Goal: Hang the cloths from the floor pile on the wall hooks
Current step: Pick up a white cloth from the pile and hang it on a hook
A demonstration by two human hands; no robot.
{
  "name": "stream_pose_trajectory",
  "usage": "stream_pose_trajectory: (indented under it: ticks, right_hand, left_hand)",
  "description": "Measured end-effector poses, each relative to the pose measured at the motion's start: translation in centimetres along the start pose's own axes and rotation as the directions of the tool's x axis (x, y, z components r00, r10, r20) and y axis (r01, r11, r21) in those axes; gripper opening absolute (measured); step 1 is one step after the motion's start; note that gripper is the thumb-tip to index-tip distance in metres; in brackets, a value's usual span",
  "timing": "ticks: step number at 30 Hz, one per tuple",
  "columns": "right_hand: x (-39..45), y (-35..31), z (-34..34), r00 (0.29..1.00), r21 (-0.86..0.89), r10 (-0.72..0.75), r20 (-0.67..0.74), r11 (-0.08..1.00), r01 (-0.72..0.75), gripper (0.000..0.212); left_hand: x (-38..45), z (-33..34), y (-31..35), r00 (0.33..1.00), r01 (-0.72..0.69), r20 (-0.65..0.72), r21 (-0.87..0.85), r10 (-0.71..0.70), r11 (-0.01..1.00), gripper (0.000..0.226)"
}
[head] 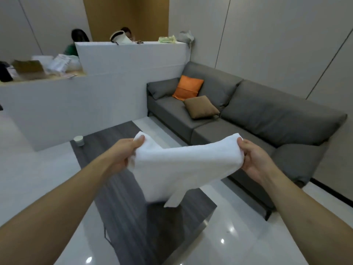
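White cloth [172,165] hangs stretched between my two hands, held up in the air over a dark rug [122,197]. My left hand [124,155] pinches its upper left corner, thumb on top; my right hand [254,159] grips the opposite top corner, fingers curled round the edge. Its lower part droops below both hands. Beyond my right hand stands a grey sofa [267,115] with an orange cushion [188,87].
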State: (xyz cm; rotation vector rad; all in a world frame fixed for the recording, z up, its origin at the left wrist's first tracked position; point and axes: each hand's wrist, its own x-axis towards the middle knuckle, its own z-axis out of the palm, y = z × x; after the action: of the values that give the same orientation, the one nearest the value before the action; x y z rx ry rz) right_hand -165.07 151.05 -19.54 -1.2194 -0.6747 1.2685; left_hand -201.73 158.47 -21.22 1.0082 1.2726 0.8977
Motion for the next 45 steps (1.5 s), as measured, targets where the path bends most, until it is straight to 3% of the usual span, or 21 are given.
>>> stream_pose_trajectory:
  ticks: [6,10,16,26,33,39,45]
  right_hand:
    - [5.6,-2.1,0.0,0.991,-0.182,0.068,0.112,0.982,-0.046,0.021]
    - [9.4,-3.1,1.5,0.993,-0.326,0.059,0.105,0.945,-0.022,0.02]
    - [15.5,-3.5,7.6,0.983,-0.386,0.032,0.181,0.922,0.041,0.013]
    - [26.6,-5.0,23.4,0.933,-0.276,-0.097,0.345,0.94,0.2,0.019]
    - [28.7,-5.1,29.4,0.881,-0.089,-0.089,0.465,0.985,0.146,0.021]
    - [27.3,-0.7,26.3,0.894,-0.305,0.108,0.434,0.952,0.033,0.022]
    - [24.4,9.6,16.7,0.9,-0.549,0.325,0.292,0.827,-0.12,0.024]
  left_hand:
    - [1.1,0.4,0.9,0.986,0.015,-0.163,-0.17,-0.043,0.985,0.037]
    - [1.0,-0.3,1.1,0.982,0.002,-0.188,-0.182,-0.036,0.983,0.032]
    - [3.3,-4.2,3.1,0.949,-0.11,-0.312,-0.187,0.047,0.976,0.033]
    - [9.9,-14.3,9.7,0.863,-0.268,-0.488,-0.223,0.131,0.937,0.039]
    - [9.3,-17.5,12.6,0.801,-0.373,-0.572,-0.247,0.177,0.894,0.035]
    - [6.9,-14.5,6.9,0.798,-0.244,-0.603,-0.319,0.003,0.916,0.024]
    - [3.4,-7.5,-6.9,0.719,-0.008,-0.597,-0.519,-0.356,0.855,0.027]
